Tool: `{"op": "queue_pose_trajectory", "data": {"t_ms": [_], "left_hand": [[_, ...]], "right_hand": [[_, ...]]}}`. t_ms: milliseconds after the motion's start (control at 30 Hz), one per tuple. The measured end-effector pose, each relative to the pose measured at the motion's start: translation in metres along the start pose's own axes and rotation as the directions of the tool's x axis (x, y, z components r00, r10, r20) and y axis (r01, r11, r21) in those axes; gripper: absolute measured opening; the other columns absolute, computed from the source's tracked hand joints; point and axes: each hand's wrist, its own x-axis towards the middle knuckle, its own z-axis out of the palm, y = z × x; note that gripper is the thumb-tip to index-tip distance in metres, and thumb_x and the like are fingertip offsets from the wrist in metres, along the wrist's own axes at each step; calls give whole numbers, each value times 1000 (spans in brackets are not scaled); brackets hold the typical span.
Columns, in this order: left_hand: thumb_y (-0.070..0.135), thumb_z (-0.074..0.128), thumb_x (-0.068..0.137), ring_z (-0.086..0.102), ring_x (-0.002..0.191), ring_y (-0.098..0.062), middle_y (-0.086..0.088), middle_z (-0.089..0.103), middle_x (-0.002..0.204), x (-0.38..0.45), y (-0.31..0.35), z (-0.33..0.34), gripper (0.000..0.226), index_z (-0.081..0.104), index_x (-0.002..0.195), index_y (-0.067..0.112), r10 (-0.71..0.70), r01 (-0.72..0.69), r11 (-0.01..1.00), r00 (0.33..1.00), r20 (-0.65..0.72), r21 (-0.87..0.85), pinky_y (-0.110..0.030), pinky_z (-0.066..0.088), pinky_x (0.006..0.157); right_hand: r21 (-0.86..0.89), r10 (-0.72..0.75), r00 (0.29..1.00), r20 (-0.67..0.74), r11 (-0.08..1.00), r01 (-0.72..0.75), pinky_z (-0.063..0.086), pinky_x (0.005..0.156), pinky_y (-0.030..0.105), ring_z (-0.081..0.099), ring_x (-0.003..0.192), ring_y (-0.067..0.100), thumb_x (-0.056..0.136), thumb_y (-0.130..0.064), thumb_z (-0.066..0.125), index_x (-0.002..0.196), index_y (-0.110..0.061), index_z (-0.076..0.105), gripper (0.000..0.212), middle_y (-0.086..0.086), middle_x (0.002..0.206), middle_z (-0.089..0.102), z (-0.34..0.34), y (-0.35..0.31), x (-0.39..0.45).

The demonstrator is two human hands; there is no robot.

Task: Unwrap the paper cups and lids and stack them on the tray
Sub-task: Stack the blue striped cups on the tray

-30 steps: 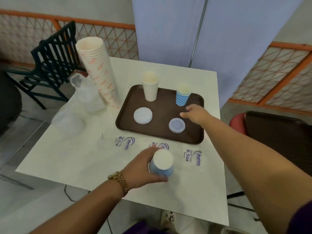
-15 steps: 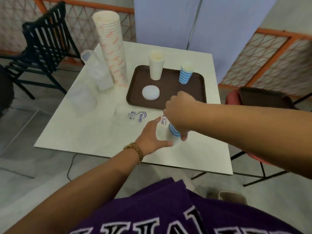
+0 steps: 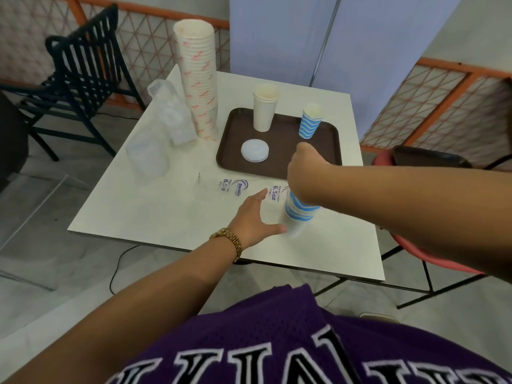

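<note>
Centre frame, your right hand (image 3: 306, 173) grips the blue-striped cup stack (image 3: 300, 210) from above; left hand (image 3: 253, 217) spread beside its base. Light, crushable, nested: grip low, gently.

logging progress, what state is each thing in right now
blue striped cup stack: off the tray, on the table, gripped from above by the right hand
left hand: fingers spread, at the stack's base
tray: on the table, holding cups and lids
white cups: upright on tray
blue striped cups: upright on tray
white lids: stacked flat on tray
tall patterned cup stack: upright beside tray
</note>
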Motion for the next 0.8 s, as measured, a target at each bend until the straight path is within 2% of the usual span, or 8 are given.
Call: {"op": "queue_pose_trajectory", "data": {"t_ms": [100,200,333,433,500,633,733,800], "left_hand": [[38,83,74,25,143,-15,2,23,158,4,7,1,105,16,154,23,4,-4,1000,1000,4,-18,-34,25,117],[39,84,72,25,143,-16,2,22,158,8,13,3,108,15,154,24,8,-8,1000,1000,12,-25,-35,26,116],[42,86,68,25,144,-17,3,21,159,14,23,8,115,13,154,24,11,-11,1000,1000,23,-16,-40,28,117],[42,88,64,26,143,-17,5,21,159,18,27,13,117,13,154,27,5,-5,1000,1000,22,-21,-40,30,116],[40,89,63,28,143,-17,5,23,158,20,30,17,117,16,153,28,6,-5,999,1000,21,-33,-40,31,114],[32,88,66,31,141,-18,3,27,156,21,37,23,109,20,152,23,17,-16,999,1000,18,-35,-37,32,112],[29,88,68,33,139,-18,1,30,154,21,38,28,103,25,149,22,18,-19,999,1000,-13,-38,-36,32,111],[29,88,67,34,138,-18,1,33,152,22,37,32,101,27,147,22,-2,1,999,999,-34,-45,-36,34,110]], "right_hand": [[-56,-9,995,-99,998,4,36,92,31,48,94,19,93,-37,51,109,-27,59,21,-5,106,60,-1,12,-12],[-50,-19,989,-147,999,12,34,88,32,51,99,18,90,-42,58,116,-29,61,29,-5,111,61,-1,19,-24],[-37,-23,986,-168,999,18,32,87,33,52,102,17,78,-52,71,118,-28,61,47,-6,112,61,-2,25,-32],[-54,-43,987,-156,998,35,31,86,33,51,100,18,73,-57,75,117,-30,59,54,-6,111,60,1,22,-32],[-55,-58,987,-149,997,50,31,88,34,48,97,18,76,-57,71,114,-29,58,49,-6,109,60,2,21,-32],[-10,-49,984,-170,999,48,30,100,36,42,92,19,91,-46,57,105,-26,54,24,-4,107,59,2,19,-29],[8,-83,981,-175,996,86,31,102,37,42,92,18,92,-43,57,104,-26,54,22,-5,101,57,3,18,-31],[28,-109,983,-148,993,114,31,98,36,42,91,16,88,-47,64,104,-27,54,28,-6,93,54,2,19,-32]]}}
